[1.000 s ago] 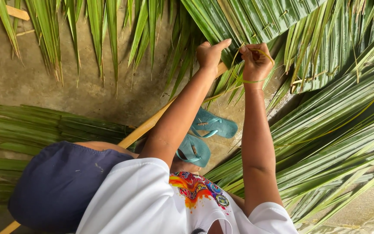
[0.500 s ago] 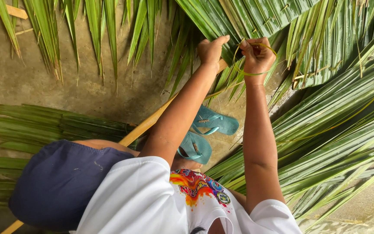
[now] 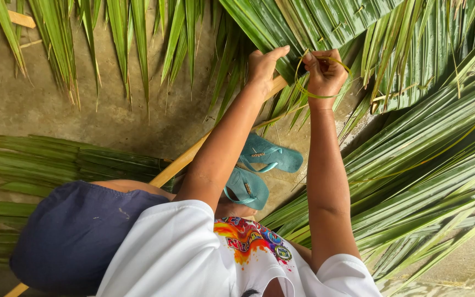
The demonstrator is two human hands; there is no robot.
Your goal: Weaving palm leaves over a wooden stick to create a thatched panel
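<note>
Thin yellow-green palm leaf strip (image 3: 309,88) loops between both hands, over the woven green palm frond mat (image 3: 325,22) at the floor's far edge. Right hand (image 3: 325,74) is clenched on the strip. Left hand (image 3: 264,63) presses the mat, fingers extended. Pale wooden frond stem (image 3: 185,159) runs beneath. Two teal rubber sandals (image 3: 262,168) lie on the bare concrete floor (image 3: 111,118), near loose fronds (image 3: 430,159).

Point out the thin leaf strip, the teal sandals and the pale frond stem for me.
leaf strip (image 3: 303,91), head view, on the lower curve of its loop beside the right hand.
teal sandals (image 3: 273,157), head view, on the sole of the farther sandal.
frond stem (image 3: 180,163), head view, on its bare pale length.
</note>
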